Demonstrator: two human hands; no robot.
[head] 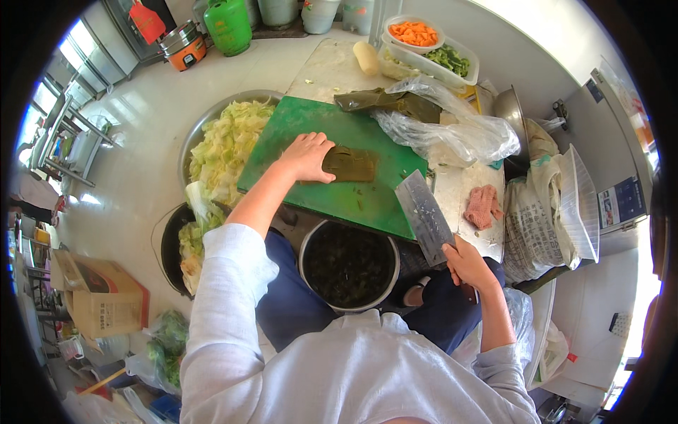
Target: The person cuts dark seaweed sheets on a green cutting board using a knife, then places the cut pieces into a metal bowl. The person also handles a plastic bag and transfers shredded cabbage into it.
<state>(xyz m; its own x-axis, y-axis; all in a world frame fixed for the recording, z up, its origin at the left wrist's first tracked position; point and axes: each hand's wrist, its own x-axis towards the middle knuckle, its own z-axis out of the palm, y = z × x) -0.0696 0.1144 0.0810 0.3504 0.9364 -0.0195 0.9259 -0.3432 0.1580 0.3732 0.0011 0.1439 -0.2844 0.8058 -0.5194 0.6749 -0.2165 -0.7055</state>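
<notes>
My left hand (307, 158) rests on the left end of a flat, dark green folded leaf-like stack (352, 164), perhaps kelp, on the green cutting board (323, 119). Its thumb is spread along the near side. A cleaver (424, 217) is in my right hand (469, 262), its broad blade angled over the board's near right corner, with small bits stuck to it. More dark green sheets (389, 103) lie at the board's far edge beside a clear plastic bag (450, 127). Below the board, a round metal pot (349, 265) holds dark pieces in liquid.
Left of the board is a metal basin (198, 130) of chopped cabbage, with a black bucket (172, 249) nearer. A pink cloth (483, 206) lies at right. Beyond stand tubs of carrot (413, 34) and greens. A person (37, 193) is at far left.
</notes>
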